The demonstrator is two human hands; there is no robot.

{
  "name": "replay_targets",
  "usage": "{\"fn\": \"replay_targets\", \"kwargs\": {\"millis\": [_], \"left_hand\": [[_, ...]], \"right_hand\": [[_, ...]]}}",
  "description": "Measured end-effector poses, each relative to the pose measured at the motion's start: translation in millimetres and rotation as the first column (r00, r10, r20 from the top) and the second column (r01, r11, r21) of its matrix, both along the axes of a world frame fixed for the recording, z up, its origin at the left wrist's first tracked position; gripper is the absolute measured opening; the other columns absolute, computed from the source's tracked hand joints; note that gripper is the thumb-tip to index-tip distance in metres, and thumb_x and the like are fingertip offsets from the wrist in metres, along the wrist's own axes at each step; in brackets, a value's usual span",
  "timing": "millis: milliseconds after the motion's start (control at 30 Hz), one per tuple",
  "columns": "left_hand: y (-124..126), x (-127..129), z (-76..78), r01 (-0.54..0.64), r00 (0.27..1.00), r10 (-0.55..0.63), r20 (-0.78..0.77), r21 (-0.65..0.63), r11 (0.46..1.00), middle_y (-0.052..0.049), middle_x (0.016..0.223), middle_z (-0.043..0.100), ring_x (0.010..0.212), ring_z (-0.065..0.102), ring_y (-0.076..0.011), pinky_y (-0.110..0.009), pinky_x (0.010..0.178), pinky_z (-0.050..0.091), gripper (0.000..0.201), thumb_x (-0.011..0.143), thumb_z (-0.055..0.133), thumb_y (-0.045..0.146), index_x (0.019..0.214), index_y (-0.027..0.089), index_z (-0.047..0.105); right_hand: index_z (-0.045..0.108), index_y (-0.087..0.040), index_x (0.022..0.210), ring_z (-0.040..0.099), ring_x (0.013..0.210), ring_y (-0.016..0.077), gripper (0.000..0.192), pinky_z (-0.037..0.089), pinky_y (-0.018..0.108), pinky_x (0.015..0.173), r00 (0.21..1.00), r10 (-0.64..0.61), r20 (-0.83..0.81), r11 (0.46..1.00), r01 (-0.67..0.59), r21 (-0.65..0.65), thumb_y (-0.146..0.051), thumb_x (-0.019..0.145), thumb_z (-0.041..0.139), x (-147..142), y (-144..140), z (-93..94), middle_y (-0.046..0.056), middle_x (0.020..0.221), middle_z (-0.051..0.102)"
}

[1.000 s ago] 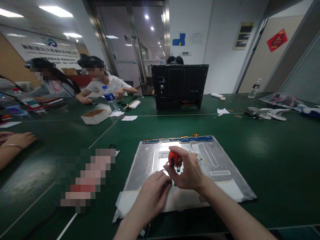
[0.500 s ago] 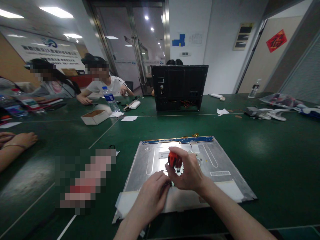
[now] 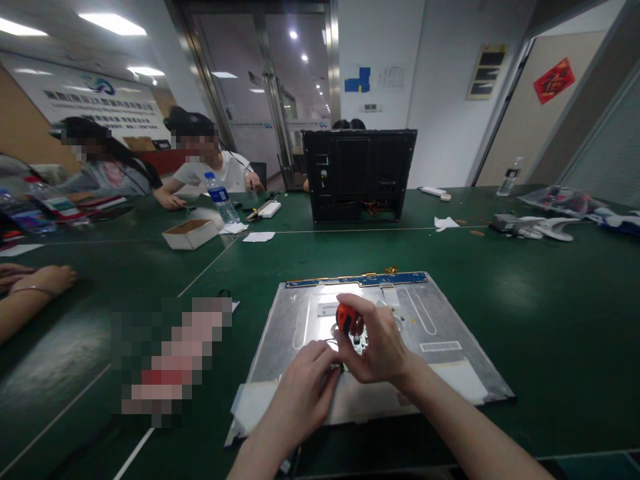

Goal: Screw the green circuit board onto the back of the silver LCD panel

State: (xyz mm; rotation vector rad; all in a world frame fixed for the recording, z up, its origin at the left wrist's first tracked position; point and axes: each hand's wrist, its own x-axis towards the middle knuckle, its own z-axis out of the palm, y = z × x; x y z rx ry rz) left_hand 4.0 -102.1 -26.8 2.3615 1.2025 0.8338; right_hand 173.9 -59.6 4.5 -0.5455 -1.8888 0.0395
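Observation:
A flat metal display panel (image 3: 280,333) lies in front of me, with a blue circuit strip (image 3: 330,281) along its far edge. My right hand (image 3: 383,343) grips the red and black handle of a screwdriver (image 3: 345,319) over the panel's middle; the shaft and tip are hidden. Under the fingers, part of a small circuit board (image 3: 358,341) shows. Just left of it, my left hand (image 3: 310,383) rests on the panel with fingers pressed together at the board's near edge. What they hold, if anything, is hidden.
A black monitor housing (image 3: 359,175) stands upright across the green table (image 3: 505,287). An open white box (image 3: 193,235), paper scraps and a water bottle (image 3: 220,198) are at the back left. Another person's hand (image 3: 47,280) rests at the left edge. Two co-workers sit farther back.
My right fingers have shifted slightly around the screwdriver handle, whose visible markings have turned. My left hand and the panel stay in nearly the same place.

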Motion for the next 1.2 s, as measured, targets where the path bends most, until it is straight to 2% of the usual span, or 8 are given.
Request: {"fn": "replay_targets", "kwargs": {"millis": [267,533,733,900,1100,1200], "left_hand": [[0.4,-0.4,-2.0,-0.045,0.997,0.048,-0.055,0.041,0.998,-0.01,0.096,0.062,0.088,0.06,-0.0247,-0.036,0.074,0.052,0.018,0.087,0.047,0.012,0.09,0.019,0.063],[-0.2,0.1,1.0,-0.055,0.997,0.058,-0.055,0.06,0.997,-0.009,0.093,0.062,0.086,0.061,-0.0248,-0.036,0.074,0.05,0.017,0.085,0.047,0.011,0.087,0.02,0.062],[0.6,-1.3,-2.5,-0.036,0.997,0.038,-0.062,0.023,0.999,-0.009,0.097,0.062,0.09,0.059,-0.0257,-0.038,0.077,0.05,0.017,0.086,0.047,0.01,0.088,0.019,0.061],[1.0,-2.3,-5.1,-0.035,0.997,0.036,-0.067,0.022,0.999,-0.01,0.099,0.062,0.092,0.059,-0.0257,-0.038,0.078,0.049,0.018,0.087,0.047,0.011,0.092,0.019,0.062],[1.5,-1.8,-4.4,-0.039,0.997,0.043,-0.068,0.049,0.998,-0.009,0.096,0.063,0.09,0.06,-0.0256,-0.037,0.077,0.049,0.017,0.087,0.049,0.011,0.09,0.019,0.063],[1.0,-1.3,-3.2,-0.041,0.997,0.045,-0.069,0.061,0.997,-0.009,0.094,0.063,0.088,0.061,-0.0253,-0.036,0.075,0.05,0.015,0.087,0.05,0.012,0.088,0.019,0.063]], "right_hand": [[0.039,-0.019,0.129,0.054,0.052,0.0103,0.043,0.048,0.022,0.051,0.999,-0.051,-0.016,0.998,0.051,0.026,-0.019,0.088,0.051,-3.0,0.1,4.2,-0.002,0.076,0.061],[0.038,-0.02,0.131,0.055,0.055,0.0108,0.046,0.049,0.022,0.052,1.0,0.015,-0.009,1.0,-0.015,0.0,-0.02,0.087,0.052,-1.6,1.1,3.5,-0.002,0.078,0.062],[0.038,-0.018,0.132,0.054,0.055,0.011,0.051,0.049,0.023,0.051,0.999,0.051,-0.013,0.999,-0.051,0.002,-0.015,0.082,0.05,0.0,0.1,5.9,0.0,0.081,0.063],[0.038,-0.019,0.132,0.054,0.053,0.0107,0.052,0.048,0.022,0.05,1.0,0.019,-0.013,1.0,-0.02,-0.011,-0.016,0.082,0.051,-0.7,0.7,2.6,-0.001,0.078,0.062],[0.04,-0.02,0.129,0.054,0.053,0.0113,0.045,0.049,0.024,0.054,0.998,-0.064,-0.008,0.998,0.064,0.006,-0.019,0.086,0.052,-2.4,0.1,0.6,-0.002,0.076,0.061],[0.041,-0.02,0.128,0.053,0.052,0.0113,0.041,0.048,0.024,0.054,0.998,-0.066,-0.004,0.998,0.066,0.014,-0.021,0.088,0.052,-2.8,0.0,2.0,-0.003,0.073,0.06]]}}
